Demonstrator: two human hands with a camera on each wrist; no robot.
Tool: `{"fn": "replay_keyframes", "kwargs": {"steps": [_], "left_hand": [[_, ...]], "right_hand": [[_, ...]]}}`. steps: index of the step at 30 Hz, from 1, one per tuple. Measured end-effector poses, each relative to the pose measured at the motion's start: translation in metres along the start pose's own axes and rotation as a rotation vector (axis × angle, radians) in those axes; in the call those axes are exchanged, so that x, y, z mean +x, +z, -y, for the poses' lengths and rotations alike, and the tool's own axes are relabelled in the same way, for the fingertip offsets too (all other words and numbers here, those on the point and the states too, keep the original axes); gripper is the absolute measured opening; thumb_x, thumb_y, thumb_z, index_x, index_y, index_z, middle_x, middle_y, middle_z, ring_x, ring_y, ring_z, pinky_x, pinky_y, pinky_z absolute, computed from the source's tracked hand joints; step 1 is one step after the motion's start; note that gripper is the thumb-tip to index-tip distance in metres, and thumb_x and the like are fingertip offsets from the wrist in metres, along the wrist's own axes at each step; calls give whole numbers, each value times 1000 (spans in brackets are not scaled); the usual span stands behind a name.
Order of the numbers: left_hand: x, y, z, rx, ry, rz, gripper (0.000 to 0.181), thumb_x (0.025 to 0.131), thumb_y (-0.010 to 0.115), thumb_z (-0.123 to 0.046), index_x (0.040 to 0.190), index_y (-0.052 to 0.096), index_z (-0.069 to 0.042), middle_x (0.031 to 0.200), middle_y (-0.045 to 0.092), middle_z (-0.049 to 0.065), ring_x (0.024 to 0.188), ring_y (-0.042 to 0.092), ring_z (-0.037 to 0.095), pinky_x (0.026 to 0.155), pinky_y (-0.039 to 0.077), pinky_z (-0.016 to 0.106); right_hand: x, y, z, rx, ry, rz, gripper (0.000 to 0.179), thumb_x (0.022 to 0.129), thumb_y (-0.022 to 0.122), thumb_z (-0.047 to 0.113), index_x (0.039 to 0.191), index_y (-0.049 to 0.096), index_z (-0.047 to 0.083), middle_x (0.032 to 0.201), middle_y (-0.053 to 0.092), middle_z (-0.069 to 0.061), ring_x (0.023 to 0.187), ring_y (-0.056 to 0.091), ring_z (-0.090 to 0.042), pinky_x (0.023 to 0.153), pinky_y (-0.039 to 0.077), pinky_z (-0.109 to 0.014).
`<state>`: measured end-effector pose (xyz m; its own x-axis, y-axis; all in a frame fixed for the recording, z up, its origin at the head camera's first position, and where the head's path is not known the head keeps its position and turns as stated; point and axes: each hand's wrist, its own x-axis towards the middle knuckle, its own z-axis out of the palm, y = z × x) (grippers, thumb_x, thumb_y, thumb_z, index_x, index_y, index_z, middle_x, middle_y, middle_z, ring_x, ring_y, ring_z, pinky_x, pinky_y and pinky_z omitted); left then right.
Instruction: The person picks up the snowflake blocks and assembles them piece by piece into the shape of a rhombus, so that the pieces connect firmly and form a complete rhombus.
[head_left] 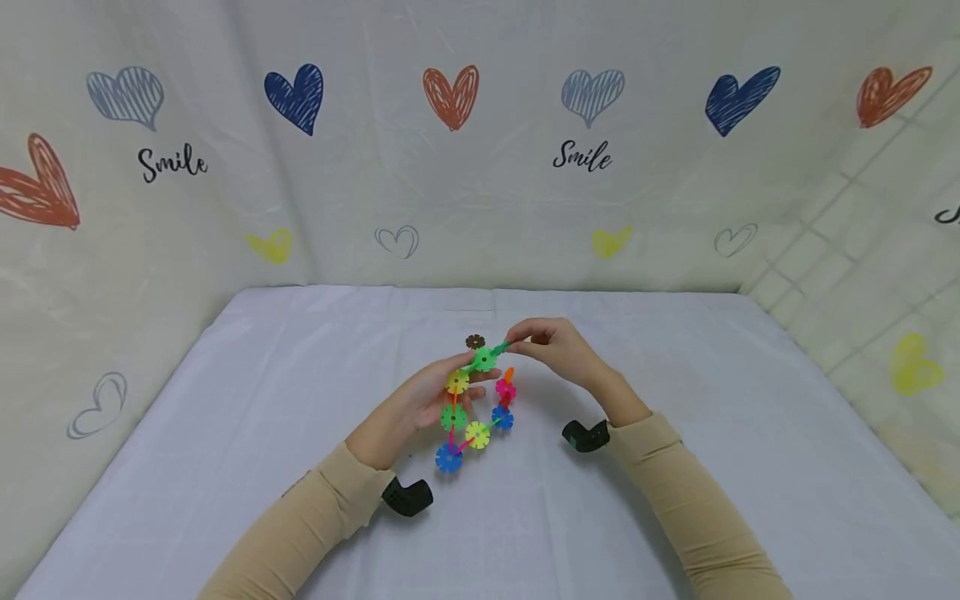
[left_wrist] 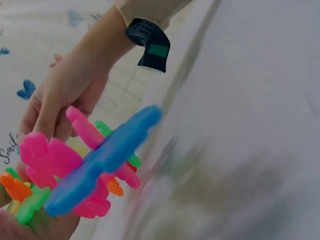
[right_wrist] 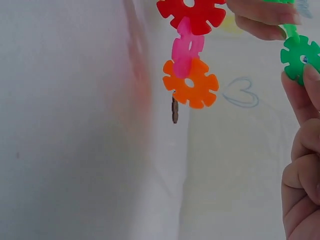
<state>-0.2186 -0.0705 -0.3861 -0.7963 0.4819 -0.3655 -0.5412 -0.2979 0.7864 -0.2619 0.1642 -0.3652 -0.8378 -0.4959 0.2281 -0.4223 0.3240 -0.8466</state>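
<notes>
A chain of slotted plastic snowflake discs point(head_left: 477, 435) hangs in a loop with an open gap, in blue, yellow, green, pink and other colours. My left hand point(head_left: 431, 392) holds the chain near its upper left part, thumb on top and fingers behind the discs. With thumb and forefinger my right hand point(head_left: 558, 346) pinches a green disc point(right_wrist: 298, 56) at the chain's upper end. The other end finishes in an orange disc point(right_wrist: 199, 85), below a pink one and a red one point(right_wrist: 200, 12). A blue disc point(left_wrist: 105, 162) is the nearest to the left wrist camera.
A brown disc point(head_left: 475, 342) shows just beyond the left hand. White cloth covers the table point(head_left: 225, 467), and a white curtain point(head_left: 510, 183) printed with hearts stands behind it. Black wrist mounts point(head_left: 407, 497) stick out inward from both sleeves.
</notes>
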Motion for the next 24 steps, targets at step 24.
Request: {"fn": "replay_keyframes", "kwargs": {"steps": [24], "left_hand": [[-2,0,0,49,62,-74,16,112,44,-19,97,44,-13,107,71,11,64,54,8,54,43,17]], "right_hand": [[3,18,-5,43,-143,-2,15,92,69,-12,106,74,-13,101,74,-23,93,72,-37,82,57,-25]]}}
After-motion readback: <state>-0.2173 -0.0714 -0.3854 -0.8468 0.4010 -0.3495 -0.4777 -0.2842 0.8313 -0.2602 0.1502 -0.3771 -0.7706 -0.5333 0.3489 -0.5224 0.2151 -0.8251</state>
